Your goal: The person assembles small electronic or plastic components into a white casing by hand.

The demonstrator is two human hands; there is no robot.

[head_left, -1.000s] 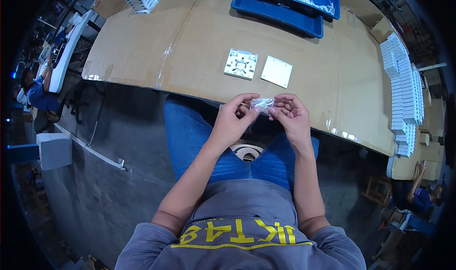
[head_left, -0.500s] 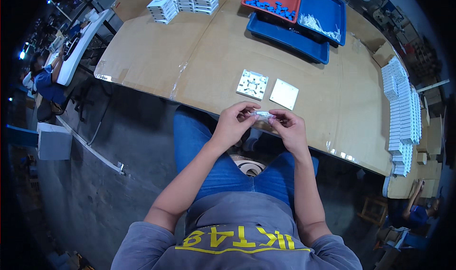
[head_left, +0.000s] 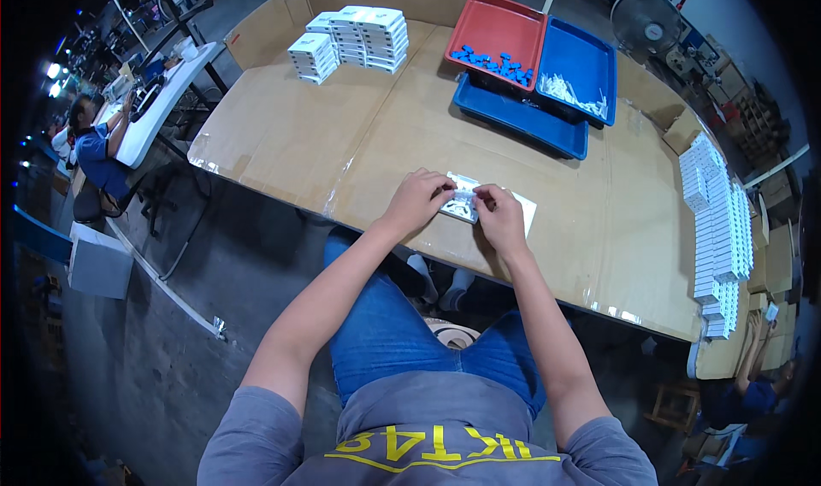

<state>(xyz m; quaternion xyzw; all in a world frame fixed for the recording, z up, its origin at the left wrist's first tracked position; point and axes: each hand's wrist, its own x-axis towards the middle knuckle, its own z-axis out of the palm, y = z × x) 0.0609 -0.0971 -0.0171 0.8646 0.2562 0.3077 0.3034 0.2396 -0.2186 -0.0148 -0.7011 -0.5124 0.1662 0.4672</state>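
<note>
A small white elongated part (head_left: 464,194) is pinched at its two ends between my hands. Its left end is in the closed fingertips of my left hand (head_left: 414,200), the right end in those of my right hand (head_left: 503,219). Directly beneath lies a white square housing (head_left: 460,212) with dark recesses, partly covered by my fingers. Whether the part is seated in it or just above it I cannot tell. A plain white square cover (head_left: 528,211) lies beside it, half hidden behind my right hand.
Beyond my hands are a red tray (head_left: 500,31) with blue pieces, a blue tray (head_left: 581,54) with white sticks, and a lower blue tray (head_left: 520,120). White stacks (head_left: 359,33) stand far left, more stacks (head_left: 717,229) at right. A person (head_left: 101,148) sits at the left.
Both hands have moved forward from the table's near edge to over the housing, carrying the small white part. My head view has shifted, so the table sits lower in the picture.
</note>
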